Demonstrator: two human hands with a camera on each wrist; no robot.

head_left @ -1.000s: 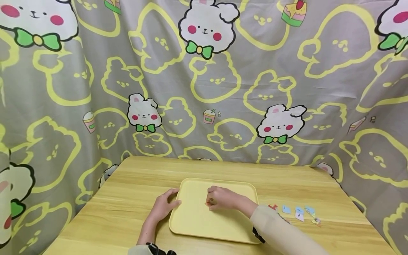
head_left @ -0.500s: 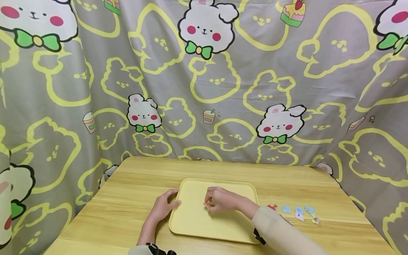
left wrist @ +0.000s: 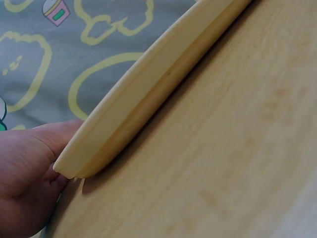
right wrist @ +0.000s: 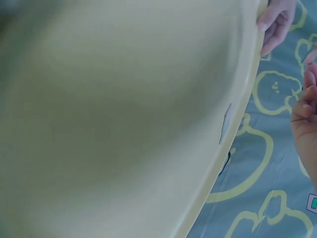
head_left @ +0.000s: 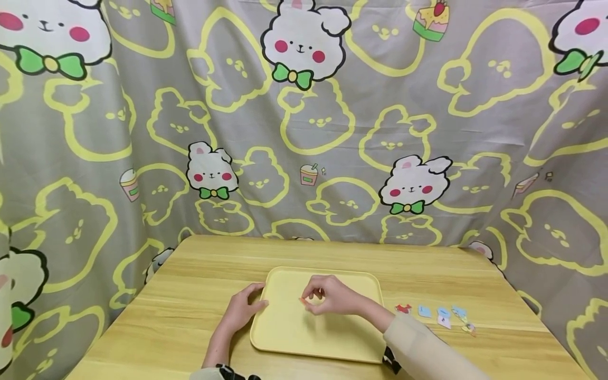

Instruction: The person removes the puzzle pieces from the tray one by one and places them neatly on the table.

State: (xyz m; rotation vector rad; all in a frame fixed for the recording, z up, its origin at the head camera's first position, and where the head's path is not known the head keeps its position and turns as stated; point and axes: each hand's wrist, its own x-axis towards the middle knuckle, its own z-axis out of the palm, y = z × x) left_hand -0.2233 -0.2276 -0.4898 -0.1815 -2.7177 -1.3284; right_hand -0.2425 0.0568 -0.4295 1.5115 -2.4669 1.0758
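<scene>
My right hand (head_left: 332, 295) is held over the yellow tray (head_left: 285, 335), pinching a small flat orange piece (head_left: 303, 301) between thumb and fingertips. The piece's exact kind is too small to tell. In the right wrist view, the same hand (right wrist: 306, 109) shows at the right edge with curled fingers. My left hand (head_left: 244, 306) holds the tray's left rim, its thumb by the edge. In the left wrist view, that hand (left wrist: 29, 173) grips the tray's corner (left wrist: 124, 99).
Right of the tray lie several small flat pieces: a red one (head_left: 404, 309), a blue one (head_left: 424, 311), a pale one (head_left: 444, 321) and a yellowish one (head_left: 468, 328). A wooden table (head_left: 157, 327) carries everything. A patterned curtain (head_left: 266, 126) hangs behind.
My right hand has lifted a little and opened its finger arch wider, still pinching the orange piece. The left hand stays on the tray rim. The head view has shifted slightly.
</scene>
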